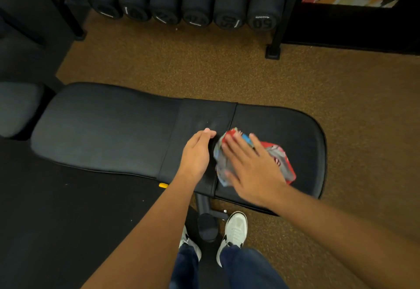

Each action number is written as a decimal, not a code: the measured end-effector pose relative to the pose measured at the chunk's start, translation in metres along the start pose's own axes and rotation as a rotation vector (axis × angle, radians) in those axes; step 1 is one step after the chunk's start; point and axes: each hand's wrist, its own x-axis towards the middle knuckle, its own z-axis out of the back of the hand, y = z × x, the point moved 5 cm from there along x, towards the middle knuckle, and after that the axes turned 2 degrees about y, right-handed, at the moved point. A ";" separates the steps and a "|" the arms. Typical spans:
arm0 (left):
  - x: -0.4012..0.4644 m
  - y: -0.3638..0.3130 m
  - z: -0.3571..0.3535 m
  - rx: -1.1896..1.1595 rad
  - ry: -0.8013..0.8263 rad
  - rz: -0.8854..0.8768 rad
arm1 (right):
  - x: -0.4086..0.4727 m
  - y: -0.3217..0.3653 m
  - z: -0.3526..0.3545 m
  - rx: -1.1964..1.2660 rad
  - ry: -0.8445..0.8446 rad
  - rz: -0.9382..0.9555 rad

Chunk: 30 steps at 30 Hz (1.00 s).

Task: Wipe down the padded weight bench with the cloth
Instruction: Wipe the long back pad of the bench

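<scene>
A black padded weight bench lies flat across the view, its long back pad at left and its shorter seat pad at right. A crumpled red, blue and grey cloth rests on the seat pad near the seam. My right hand lies flat on the cloth with its fingers straight and spread, pressing it onto the pad. My left hand rests on the middle section of the bench just left of the cloth, fingers loosely curled, holding nothing.
A rack of several black dumbbells stands behind the bench, its post foot on the brown speckled floor. My white shoes stand beside the bench's support leg. A black mat covers the floor at left.
</scene>
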 end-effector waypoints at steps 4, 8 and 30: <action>0.002 0.002 0.003 -0.003 -0.002 0.003 | -0.030 -0.011 -0.006 0.037 0.001 0.155; 0.001 0.004 0.006 -0.035 0.019 0.015 | 0.003 -0.058 0.007 0.019 -0.037 -0.125; -0.014 0.045 0.058 0.356 -0.299 -0.080 | 0.078 0.030 0.002 -0.124 0.044 0.417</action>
